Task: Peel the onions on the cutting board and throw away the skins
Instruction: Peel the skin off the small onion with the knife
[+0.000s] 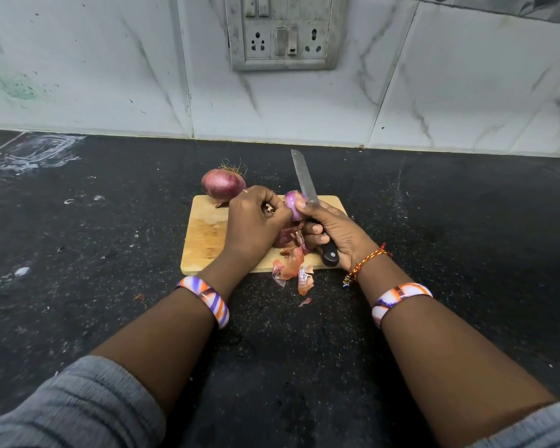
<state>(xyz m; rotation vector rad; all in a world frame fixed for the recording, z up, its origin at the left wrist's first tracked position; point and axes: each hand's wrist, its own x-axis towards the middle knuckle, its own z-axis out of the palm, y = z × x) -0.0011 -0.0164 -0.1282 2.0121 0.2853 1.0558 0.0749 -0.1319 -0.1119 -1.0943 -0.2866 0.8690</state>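
A wooden cutting board (204, 234) lies on the black counter. Above it, my left hand (256, 221) grips a partly peeled purple onion (294, 203). My right hand (333, 232) holds a black-handled knife (304, 179) with its blade pointing away, and its thumb presses on the onion. An unpeeled red onion (222, 184) with dry roots sits at the board's far left corner. Loose reddish skins (291, 263) lie under my hands on the board's near edge and spill onto the counter.
The black speckled counter (94, 253) runs to a white marble-look tiled wall. A switch and socket panel (285, 33) is mounted on the wall straight ahead. White smears mark the counter at far left (39, 153).
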